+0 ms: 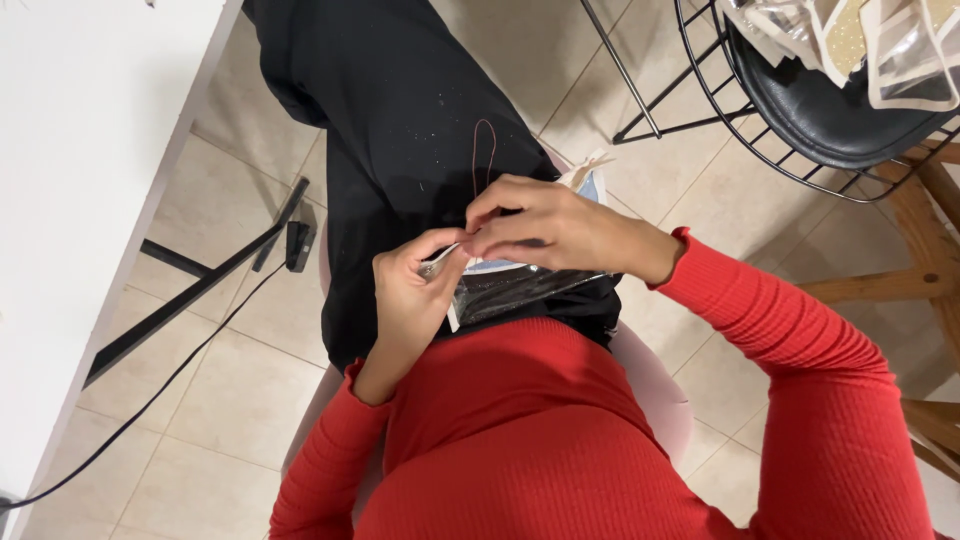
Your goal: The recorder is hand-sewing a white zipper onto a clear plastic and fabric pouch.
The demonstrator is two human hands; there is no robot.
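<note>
I look down at my lap, in black trousers and a red long-sleeved top. A clear plastic pouch with pale trim point(520, 282) lies on my lap. My left hand point(415, 290) grips its left edge. My right hand point(545, 228) reaches over the pouch, fingertips pinched together at the same edge, right against the left thumb. A thin red thread point(484, 150) loops on the trousers just above my right hand; whether the fingers hold its end is hidden.
A white table point(80, 200) runs along the left, with a black cable and a black table leg point(190, 290) on the tiled floor. At the upper right a black wire chair point(830, 120) carries several similar clear pouches point(880, 45). Wooden legs point(930, 280) stand at the right.
</note>
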